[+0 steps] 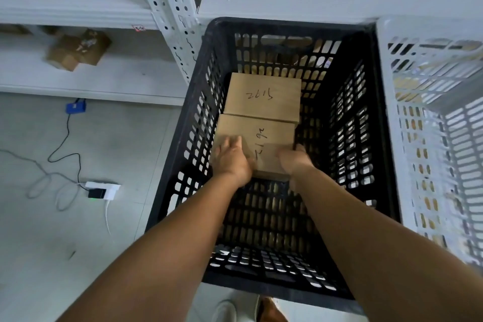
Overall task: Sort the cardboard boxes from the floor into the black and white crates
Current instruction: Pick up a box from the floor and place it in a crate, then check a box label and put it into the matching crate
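Both my arms reach down into the black crate [183, 138]. Two cardboard boxes lie inside it along its left wall. The far box [262, 97] has handwriting on top. The near box [264, 138], also with handwriting, butts against it. My left hand [231, 158] lies on the near box's top left part with fingers spread along its edge. My right hand [294, 159] grips the box's near right corner, its fingers curled round the side. The white crate [386, 112] stands right beside the black one.
White metal shelving [167, 8] stands at the back left, with cardboard boxes [78, 48] on its shelves. On the floor to the left lie a blue device [75, 106], a white power strip [102, 189] and loose cables. My shoe shows at the bottom edge.
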